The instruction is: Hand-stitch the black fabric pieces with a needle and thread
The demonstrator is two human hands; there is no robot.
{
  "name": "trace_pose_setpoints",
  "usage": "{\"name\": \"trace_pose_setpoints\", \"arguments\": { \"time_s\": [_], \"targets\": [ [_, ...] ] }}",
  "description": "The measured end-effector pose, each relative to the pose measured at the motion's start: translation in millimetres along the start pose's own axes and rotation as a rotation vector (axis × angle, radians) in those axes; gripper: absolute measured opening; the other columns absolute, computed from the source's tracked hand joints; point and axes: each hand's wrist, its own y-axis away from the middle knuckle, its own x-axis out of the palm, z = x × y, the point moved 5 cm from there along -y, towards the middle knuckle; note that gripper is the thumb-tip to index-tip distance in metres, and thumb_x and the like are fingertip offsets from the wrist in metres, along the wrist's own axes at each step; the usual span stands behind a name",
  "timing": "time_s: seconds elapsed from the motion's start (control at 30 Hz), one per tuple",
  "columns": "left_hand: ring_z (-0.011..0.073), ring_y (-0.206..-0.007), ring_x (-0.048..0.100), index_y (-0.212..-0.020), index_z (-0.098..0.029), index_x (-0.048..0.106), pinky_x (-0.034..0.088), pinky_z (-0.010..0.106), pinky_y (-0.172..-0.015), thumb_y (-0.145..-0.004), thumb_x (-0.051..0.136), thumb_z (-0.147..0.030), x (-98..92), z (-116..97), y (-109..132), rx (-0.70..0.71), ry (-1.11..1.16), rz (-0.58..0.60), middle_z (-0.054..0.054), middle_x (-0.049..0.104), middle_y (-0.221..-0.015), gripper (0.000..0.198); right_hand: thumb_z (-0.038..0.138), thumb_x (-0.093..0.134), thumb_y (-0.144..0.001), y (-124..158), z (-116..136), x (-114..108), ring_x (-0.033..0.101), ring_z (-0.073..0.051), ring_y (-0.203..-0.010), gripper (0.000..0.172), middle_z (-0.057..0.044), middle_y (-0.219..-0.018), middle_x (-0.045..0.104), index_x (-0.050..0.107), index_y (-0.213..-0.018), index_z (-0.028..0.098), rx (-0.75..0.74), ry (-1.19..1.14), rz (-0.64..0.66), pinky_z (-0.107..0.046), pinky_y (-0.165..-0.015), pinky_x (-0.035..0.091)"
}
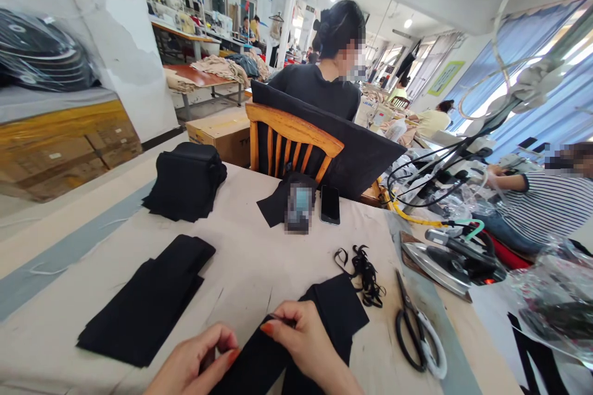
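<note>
A folded black fabric piece (264,361) lies in front of me on the table. My right hand (303,333) pinches its upper edge between thumb and fingers. At its left edge, my left hand (199,359) has its thumb and forefinger tips brought together on the cloth. More black fabric pieces (340,308) lie partly under my right hand. Beyond them is a small tangle of black strips (368,278). Black-and-white handled scissors (417,327) rest to the right. On the left are a flat stack of black fabric pieces (143,305) and a taller black stack (185,182).
A phone (330,204) lies near the far edge beside a blurred object on black cloth. An iron (440,262) sits on its rest at right, with cables above. Behind the table are a wooden chair (296,136) and a seated person (319,80); another person (546,197) works at right.
</note>
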Motion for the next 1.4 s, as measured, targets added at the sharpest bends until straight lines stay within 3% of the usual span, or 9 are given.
{"name": "trace_pose_setpoints", "arguments": {
  "time_s": [0.1, 0.27, 0.37, 0.47, 0.6, 0.73, 0.83, 1.13, 1.4],
  "targets": [
    [0.0185, -0.06, 0.06, -0.075, -0.023, 0.057, 0.042, 0.025, -0.056, -0.09, 0.047, -0.039, -5.2, 7.6, -10.5, 0.049, -0.217, -0.079, -0.003, 0.062, -0.064, 0.024, 0.033, 0.059, -0.088, -20.8, -7.4, 8.7, 0.039, -0.008, -0.048, 0.034, 0.007, -0.049, 0.046, 0.06, -0.057, 0.018, -0.106, 0.247, -0.004, -0.019, -0.046, 0.027],
    [0.0171, -0.062, 0.066, -0.082, -0.026, 0.056, 0.041, 0.024, -0.054, -0.096, 0.036, -0.027, -17.2, -2.4, -33.8, 0.167, -0.609, -0.245, -0.003, 0.068, -0.072, 0.024, 0.034, 0.067, -0.084, -59.7, -16.9, 15.6, 0.06, -0.016, -0.065, 0.02, -0.001, -0.069, 0.069, 0.067, -0.07, 0.02, -0.192, 0.517, 0.006, -0.023, -0.059, 0.039],
    [0.0235, -0.076, 0.067, -0.089, -0.024, 0.061, 0.046, 0.031, -0.063, -0.095, 0.037, -0.024, -19.4, -4.6, -46.3, 0.243, -0.712, -0.331, 0.004, 0.069, -0.085, 0.025, 0.037, 0.066, -0.086, -74.4, -20.8, 17.2, 0.065, -0.02, -0.073, 0.019, -0.004, -0.076, 0.072, 0.068, -0.077, 0.02, -0.203, 0.645, 0.016, -0.025, -0.064, 0.043],
    [0.0318, -0.098, 0.063, -0.102, -0.019, 0.066, 0.047, 0.046, -0.083, -0.09, 0.038, -0.014, -12.9, 1.1, -51.0, 0.354, -0.803, -0.409, 0.014, 0.068, -0.105, 0.03, 0.039, 0.065, -0.087, -80.5, -23.0, 18.6, 0.067, -0.021, -0.076, 0.021, -0.005, -0.079, 0.073, 0.068, -0.08, 0.019, -0.201, 0.73, 0.028, -0.027, -0.065, 0.045],
    [0.0267, -0.102, 0.065, -0.11, -0.018, 0.066, 0.051, 0.042, -0.09, -0.081, 0.036, -0.001, 6.9, 19.3, -46.3, 0.478, -0.856, -0.427, 0.011, 0.071, -0.108, 0.045, 0.04, 0.064, -0.087, -81.9, -23.2, 18.6, 0.067, -0.021, -0.078, 0.021, -0.004, -0.081, 0.074, 0.067, -0.083, 0.02, -0.19, 0.794, 0.033, -0.027, -0.065, 0.046],
    [0.0311, -0.107, 0.065, -0.113, -0.017, 0.066, 0.051, 0.048, -0.095, -0.092, 0.042, -0.021, 20.3, 37.1, -43.7, 0.536, -0.913, -0.455, 0.013, 0.072, -0.115, 0.032, 0.043, 0.064, -0.087, -84.3, -23.4, 16.0, 0.067, -0.021, -0.079, 0.024, -0.004, -0.081, 0.073, 0.067, -0.084, 0.02, -0.177, 0.828, 0.027, -0.027, -0.065, 0.046],
    [0.0321, -0.112, 0.064, -0.119, -0.019, 0.064, 0.049, 0.05, -0.097, -0.095, 0.046, -0.032, 23.8, 45.0, -45.3, 0.562, -0.948, -0.461, 0.013, 0.069, -0.124, 0.034, 0.044, 0.065, -0.086, -87.7, -25.8, 14.2, 0.067, -0.021, -0.08, 0.025, -0.004, -0.082, 0.073, 0.067, -0.085, 0.02, -0.178, 0.842, 0.019, -0.027, -0.066, 0.046],
    [0.0317, -0.119, 0.059, -0.127, -0.018, 0.058, 0.049, 0.05, -0.098, -0.095, 0.045, -0.039, 25.5, 44.1, -49.1, 0.594, -0.984, -0.458, 0.015, 0.063, -0.131, 0.04, 0.049, 0.061, -0.087, -92.7, -39.7, 17.0, 0.067, -0.021, -0.082, 0.03, -0.004, -0.082, 0.073, 0.065, -0.083, 0.019, -0.228, 0.884, -0.019, -0.028, -0.068, 0.046],
    [0.0327, -0.116, 0.059, -0.13, -0.017, 0.057, 0.05, 0.05, -0.095, -0.093, 0.052, -0.033, 28.6, 46.3, -50.8, 0.626, -1.039, -0.45, 0.015, 0.065, -0.127, 0.041, 0.046, 0.059, -0.09, -90.5, -44.1, 17.9, 0.064, -0.021, -0.084, 0.028, -0.004, -0.081, 0.071, 0.063, -0.083, 0.019, -0.256, 0.922, -0.087, -0.029, -0.07, 0.043]
  ]
}}
